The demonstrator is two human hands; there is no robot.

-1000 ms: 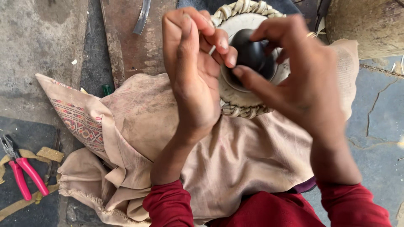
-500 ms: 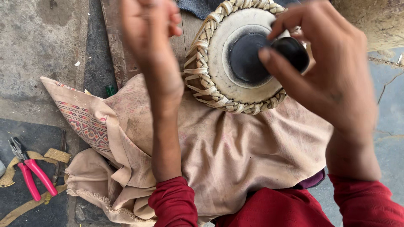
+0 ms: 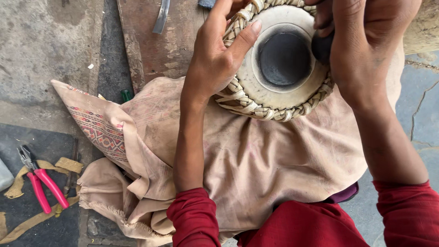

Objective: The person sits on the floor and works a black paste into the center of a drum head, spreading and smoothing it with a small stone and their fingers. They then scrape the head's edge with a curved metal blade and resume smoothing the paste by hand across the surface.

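Your left hand (image 3: pixel 215 59) cups the woven rim of the drum (image 3: pixel 274 64), thumb lying on the pale skin, fingers loosely curled, not clamped. Your right hand (image 3: pixel 366 41) pinches a dark stone (image 3: pixel 322 45) at the black patch's edge. The drum sits on loose cloth (image 3: pixel 256 160) over your lap; it could tilt or roll if that brace slackens, and the stone could skid onto bare skin.
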